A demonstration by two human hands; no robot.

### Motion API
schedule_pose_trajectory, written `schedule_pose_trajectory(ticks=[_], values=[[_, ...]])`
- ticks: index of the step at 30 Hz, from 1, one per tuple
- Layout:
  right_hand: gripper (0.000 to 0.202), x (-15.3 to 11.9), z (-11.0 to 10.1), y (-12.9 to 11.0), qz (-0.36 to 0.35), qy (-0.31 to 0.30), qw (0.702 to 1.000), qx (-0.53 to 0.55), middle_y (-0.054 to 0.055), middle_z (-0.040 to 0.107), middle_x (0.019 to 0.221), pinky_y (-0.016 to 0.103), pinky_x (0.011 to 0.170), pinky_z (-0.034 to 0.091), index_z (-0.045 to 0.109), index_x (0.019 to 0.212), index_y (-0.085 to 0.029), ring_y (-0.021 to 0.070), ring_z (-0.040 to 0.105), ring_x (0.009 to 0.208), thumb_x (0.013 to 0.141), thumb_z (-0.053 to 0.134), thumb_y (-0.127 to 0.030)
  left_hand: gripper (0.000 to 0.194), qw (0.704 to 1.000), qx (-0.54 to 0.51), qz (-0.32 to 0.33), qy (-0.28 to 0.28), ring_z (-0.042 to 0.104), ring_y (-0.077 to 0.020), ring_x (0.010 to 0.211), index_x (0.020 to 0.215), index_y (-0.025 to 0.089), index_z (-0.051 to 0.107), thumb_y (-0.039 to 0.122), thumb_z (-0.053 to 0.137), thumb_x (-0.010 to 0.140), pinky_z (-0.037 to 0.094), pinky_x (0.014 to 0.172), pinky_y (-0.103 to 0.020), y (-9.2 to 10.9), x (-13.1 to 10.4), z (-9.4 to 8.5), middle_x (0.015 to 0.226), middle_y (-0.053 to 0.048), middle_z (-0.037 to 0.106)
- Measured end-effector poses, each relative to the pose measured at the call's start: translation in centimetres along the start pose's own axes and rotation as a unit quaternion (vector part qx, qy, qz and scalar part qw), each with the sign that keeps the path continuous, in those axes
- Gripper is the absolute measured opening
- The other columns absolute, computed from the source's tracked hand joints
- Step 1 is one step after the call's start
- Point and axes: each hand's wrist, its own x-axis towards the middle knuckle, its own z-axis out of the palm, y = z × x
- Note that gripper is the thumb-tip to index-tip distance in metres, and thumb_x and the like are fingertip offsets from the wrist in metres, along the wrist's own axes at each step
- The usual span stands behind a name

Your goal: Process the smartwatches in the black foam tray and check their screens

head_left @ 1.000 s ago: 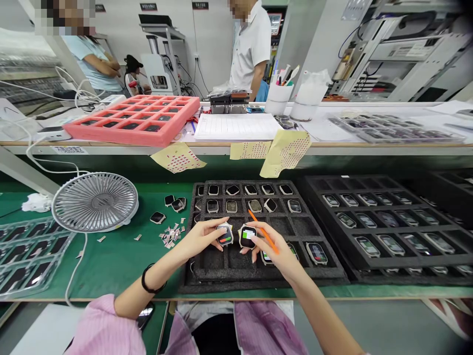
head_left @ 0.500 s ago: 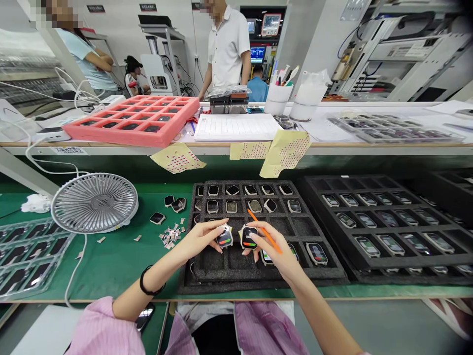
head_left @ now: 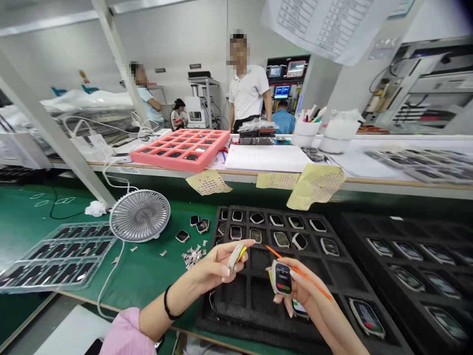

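My left hand (head_left: 216, 264) is closed on a smartwatch case (head_left: 234, 258) turned edge-on, with a yellow piece showing behind it. My right hand (head_left: 308, 286) grips a second strapless smartwatch (head_left: 282, 278), its lit screen towards me with green and red bars. A thin orange stick (head_left: 274, 252) also lies in my right hand, its point sticking out past the fingers. Both hands are above a black foam tray (head_left: 231, 315), whose far rows hold several watch cases (head_left: 282, 239). Another watch (head_left: 365, 317) sits in a near-right compartment.
Left of the tray are small metallic pieces (head_left: 193, 255), loose watch cases (head_left: 182, 236), a fan (head_left: 140, 215) and a clear plastic tray (head_left: 85, 283). More watches fill a black tray (head_left: 354, 229) to the right. The shelf bears a pink foam tray (head_left: 207, 160). Two people stand beyond.
My view has swung left and tilted. The left hand has turned its watch from screen-facing to edge-on. The hands are farther apart, the right still holding its watch and the orange stick.
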Motion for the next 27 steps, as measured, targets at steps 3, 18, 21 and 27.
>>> schedule_pose_trajectory(ticks=[3,18,21,27], values=[[0.041,0.2,0.1,0.1,-0.021,0.042,0.998,-0.052,0.009,0.068,0.079,0.031,0.042,0.050,0.061,0.106,-0.022,0.0267,0.069,0.063,0.077,0.067,-0.050,0.070,0.999,0.037,0.019,0.009,0.047,-0.0047,0.057,0.119,0.020,0.064,0.021,0.083,0.051,0.030,0.038,-0.014,0.1,0.2,-0.1,0.083,-0.001,0.054],[0.038,0.3,0.3,0.0,-0.067,0.041,0.989,-0.129,0.009,0.063,0.104,0.030,0.053,0.055,0.055,0.112,-0.023,0.0211,0.069,0.071,0.080,0.066,-0.040,0.067,0.932,0.342,-0.026,0.114,0.060,-0.0179,0.093,0.129,0.019,0.048,0.030,0.078,0.069,0.046,0.076,-0.027,-2.3,1.7,-1.4,0.107,-0.008,0.063],[0.037,0.4,-0.2,0.5,-0.076,0.022,0.988,-0.134,0.009,0.060,0.112,0.028,0.054,0.056,0.053,0.114,-0.024,0.0198,0.070,0.075,0.082,0.065,-0.036,0.058,0.918,0.372,-0.035,0.132,0.057,-0.0121,0.073,0.133,0.020,0.045,0.040,0.063,0.082,0.042,0.058,-0.022,-2.0,1.8,-0.7,0.096,-0.005,0.063],[0.036,0.6,-0.2,1.0,-0.085,0.018,0.986,-0.143,0.008,0.060,0.110,0.029,0.055,0.057,0.052,0.114,-0.025,0.0191,0.070,0.073,0.082,0.064,-0.035,0.052,0.922,0.367,0.001,0.126,0.055,-0.0155,0.085,0.124,0.019,0.052,0.040,0.067,0.078,0.047,0.073,-0.026,-1.8,2.0,0.1,0.112,-0.007,0.058]])
